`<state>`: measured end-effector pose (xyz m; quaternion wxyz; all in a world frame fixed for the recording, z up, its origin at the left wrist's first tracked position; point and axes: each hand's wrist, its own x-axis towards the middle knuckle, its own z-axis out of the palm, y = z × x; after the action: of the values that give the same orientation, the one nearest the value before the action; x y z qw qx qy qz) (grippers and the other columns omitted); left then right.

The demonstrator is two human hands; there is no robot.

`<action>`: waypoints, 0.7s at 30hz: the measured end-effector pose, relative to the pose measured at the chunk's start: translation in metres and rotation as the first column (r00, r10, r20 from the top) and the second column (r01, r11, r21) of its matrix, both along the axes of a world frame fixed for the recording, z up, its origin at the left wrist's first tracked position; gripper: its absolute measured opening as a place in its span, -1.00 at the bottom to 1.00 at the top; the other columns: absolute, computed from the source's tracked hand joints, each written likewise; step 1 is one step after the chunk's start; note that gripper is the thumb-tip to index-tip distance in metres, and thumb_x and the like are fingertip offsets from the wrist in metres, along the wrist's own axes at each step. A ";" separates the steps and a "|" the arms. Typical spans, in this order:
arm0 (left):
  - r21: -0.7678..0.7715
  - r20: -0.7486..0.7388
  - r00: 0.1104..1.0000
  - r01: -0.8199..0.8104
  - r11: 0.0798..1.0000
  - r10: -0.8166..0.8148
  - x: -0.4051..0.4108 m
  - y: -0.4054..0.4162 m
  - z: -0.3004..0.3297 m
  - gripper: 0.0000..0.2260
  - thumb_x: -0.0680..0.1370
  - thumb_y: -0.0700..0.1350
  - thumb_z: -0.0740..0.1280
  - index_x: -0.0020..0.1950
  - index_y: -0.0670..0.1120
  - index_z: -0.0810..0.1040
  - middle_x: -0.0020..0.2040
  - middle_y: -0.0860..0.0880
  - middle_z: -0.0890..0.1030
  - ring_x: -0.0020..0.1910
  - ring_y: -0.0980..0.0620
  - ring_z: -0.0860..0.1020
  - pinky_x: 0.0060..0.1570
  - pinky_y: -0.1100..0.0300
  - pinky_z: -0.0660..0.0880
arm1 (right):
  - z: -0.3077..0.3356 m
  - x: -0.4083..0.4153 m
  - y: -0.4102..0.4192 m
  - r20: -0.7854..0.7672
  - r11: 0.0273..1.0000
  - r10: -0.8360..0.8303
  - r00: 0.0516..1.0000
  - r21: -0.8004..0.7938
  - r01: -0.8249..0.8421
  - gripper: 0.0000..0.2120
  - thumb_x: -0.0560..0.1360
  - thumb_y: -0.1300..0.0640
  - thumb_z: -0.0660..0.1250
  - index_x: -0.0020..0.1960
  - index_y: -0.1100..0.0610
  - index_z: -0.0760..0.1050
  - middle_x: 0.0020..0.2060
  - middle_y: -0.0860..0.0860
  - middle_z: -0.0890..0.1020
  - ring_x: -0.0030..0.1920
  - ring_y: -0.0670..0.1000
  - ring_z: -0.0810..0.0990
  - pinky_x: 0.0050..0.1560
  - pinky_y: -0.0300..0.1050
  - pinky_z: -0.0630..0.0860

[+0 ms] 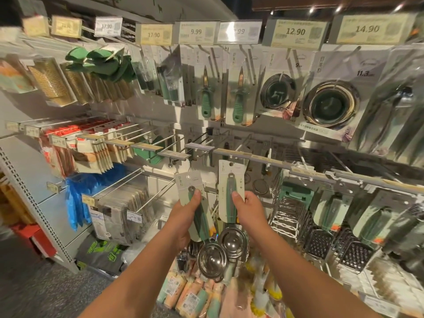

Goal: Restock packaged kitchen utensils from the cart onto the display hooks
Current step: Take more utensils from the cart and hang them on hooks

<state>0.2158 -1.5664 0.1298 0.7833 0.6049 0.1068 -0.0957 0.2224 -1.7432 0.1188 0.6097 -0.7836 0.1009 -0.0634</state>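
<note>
While both carded scoops are held up before the middle hook row, neither is on a hook yet. The left hand grips the left scoop pack, thumb pressed on the card face; the pack is tilted. The right hand grips the right scoop pack, which is upright, its top just below the hook rail. Risk: the punched hole may miss the hook tip, bending or tearing the card; the steel bowls hang close together and may knock. Below, the cart holds pastel-wrapped packages. At right, wire racks and graters hang.
</note>
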 end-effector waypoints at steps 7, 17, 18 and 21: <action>-0.056 -0.030 0.995 0.094 0.994 -0.096 0.000 -0.005 0.008 -0.67 0.68 0.10 0.27 0.25 -0.13 0.54 -0.03 -0.15 0.68 -0.05 -0.13 0.67 -0.15 0.05 0.56 | 0.004 0.014 -0.003 0.008 0.997 -0.059 0.998 0.046 0.059 -0.71 0.69 -0.07 0.23 -0.15 0.01 0.32 -0.22 -0.05 0.39 -0.25 -0.04 0.36 -0.22 -0.09 0.33; -0.053 -0.030 0.990 0.137 0.989 -0.138 0.002 -0.007 0.009 -0.67 0.68 0.08 0.21 0.24 -0.14 0.55 0.06 -0.24 0.63 0.10 -0.23 0.60 0.26 -0.13 0.51 | 0.003 0.015 -0.010 -0.153 0.997 0.022 0.988 0.082 -0.009 -0.50 0.69 -0.11 0.24 0.52 0.14 0.35 0.43 0.08 0.47 0.41 0.15 0.46 0.42 0.13 0.41; -0.042 -0.018 0.991 0.131 0.991 -0.132 0.002 -0.008 0.008 -0.65 0.67 0.10 0.24 0.29 -0.12 0.57 0.15 -0.25 0.66 0.18 -0.27 0.62 0.32 -0.19 0.49 | 0.004 0.012 -0.009 -0.173 0.996 0.043 0.984 0.085 -0.028 -0.54 0.69 -0.11 0.23 0.47 0.13 0.40 0.38 0.06 0.51 0.35 0.12 0.51 0.40 0.14 0.45; 0.010 0.030 0.993 0.113 0.993 -0.114 0.003 -0.013 0.005 -0.65 0.62 0.13 0.34 0.29 -0.05 0.61 0.17 -0.19 0.70 0.20 -0.25 0.65 0.29 -0.29 0.52 | 0.003 0.000 -0.002 -0.213 0.982 0.148 0.966 0.146 -0.118 -0.60 0.65 -0.18 0.27 0.32 0.07 0.51 0.21 0.00 0.63 0.16 0.04 0.64 0.28 0.14 0.60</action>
<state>0.2185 -1.5792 0.1349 0.7757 0.6144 0.0608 -0.1305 0.2221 -1.7450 0.1216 0.6478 -0.7488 0.1196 0.0726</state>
